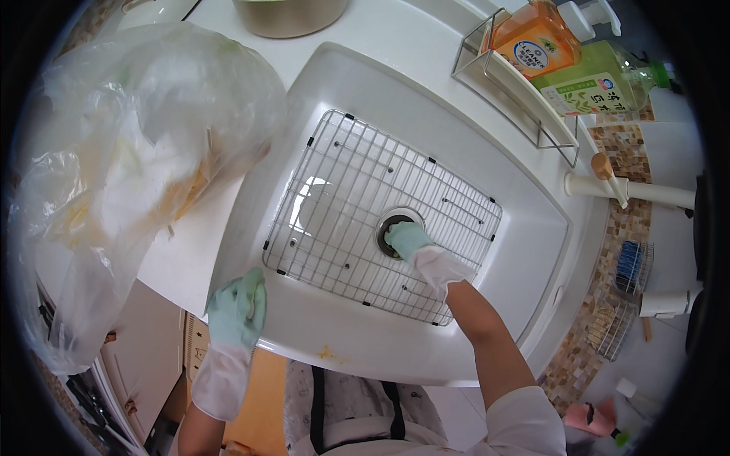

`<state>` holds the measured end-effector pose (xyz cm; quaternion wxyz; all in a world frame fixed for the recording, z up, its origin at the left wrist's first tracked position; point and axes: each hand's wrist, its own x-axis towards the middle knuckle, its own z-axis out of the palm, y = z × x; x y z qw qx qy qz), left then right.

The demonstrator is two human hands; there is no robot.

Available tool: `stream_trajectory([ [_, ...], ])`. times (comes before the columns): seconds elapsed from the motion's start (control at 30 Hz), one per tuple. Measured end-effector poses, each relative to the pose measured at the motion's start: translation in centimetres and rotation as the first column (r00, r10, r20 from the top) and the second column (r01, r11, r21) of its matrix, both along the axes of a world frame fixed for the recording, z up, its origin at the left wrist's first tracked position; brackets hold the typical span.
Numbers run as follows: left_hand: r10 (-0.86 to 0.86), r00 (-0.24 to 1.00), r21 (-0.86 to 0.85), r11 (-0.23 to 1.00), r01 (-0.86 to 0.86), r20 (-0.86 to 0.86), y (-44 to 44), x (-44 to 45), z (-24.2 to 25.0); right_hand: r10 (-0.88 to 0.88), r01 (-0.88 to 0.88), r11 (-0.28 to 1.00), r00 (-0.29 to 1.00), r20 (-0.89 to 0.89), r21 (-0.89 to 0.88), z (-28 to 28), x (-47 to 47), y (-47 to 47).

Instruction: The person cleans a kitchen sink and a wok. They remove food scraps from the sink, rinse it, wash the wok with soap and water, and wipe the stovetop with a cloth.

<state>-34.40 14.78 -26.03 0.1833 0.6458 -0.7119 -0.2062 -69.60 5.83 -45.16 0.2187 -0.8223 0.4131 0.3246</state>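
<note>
My right hand (408, 240), in a pale green rubber glove with a white cuff, reaches down into the sink drain (389, 246). Its fingertips are hidden there, so whether they hold anything does not show. A wire sink grid (328, 228) with black rubber feet lies on the floor of the white sink (365, 74), around the drain. My left hand (236, 310), gloved the same way, is at the sink's front left rim with its fingers bent and close together. Its palm side is out of sight.
A full clear plastic bag (154, 131) sits on the left counter and hangs over its edge. Behind the sink are a pot (291, 17) and a wire rack (513, 102) with cleaner bottles (539, 40). A white faucet (599, 187) stands right. Yellow residue (331, 353) marks the front rim.
</note>
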Motion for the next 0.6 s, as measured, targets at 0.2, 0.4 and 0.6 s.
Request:
stream_trajectory([
  [0.2, 0.027, 0.998, 0.221, 0.975, -0.037, 0.049, 0.0, 0.2, 0.3, 0.164, -0.154, 0.982, 0.983, -0.087, 0.108, 0.7, 0.5, -1.8],
  [0.4, 0.031, 0.999, 0.119, 0.992, -0.035, 0.04, 0.3, 0.3, 0.1, 0.161, -0.163, 0.986, 0.985, -0.068, -0.027, 3.9, -1.9, -1.4],
  [0.6, 0.05, 0.998, 0.181, 0.982, -0.056, 0.035, 0.5, 0.4, -0.3, 0.2, -0.171, 0.974, 0.958, 0.207, -0.151, 4.7, -5.2, -0.6],
])
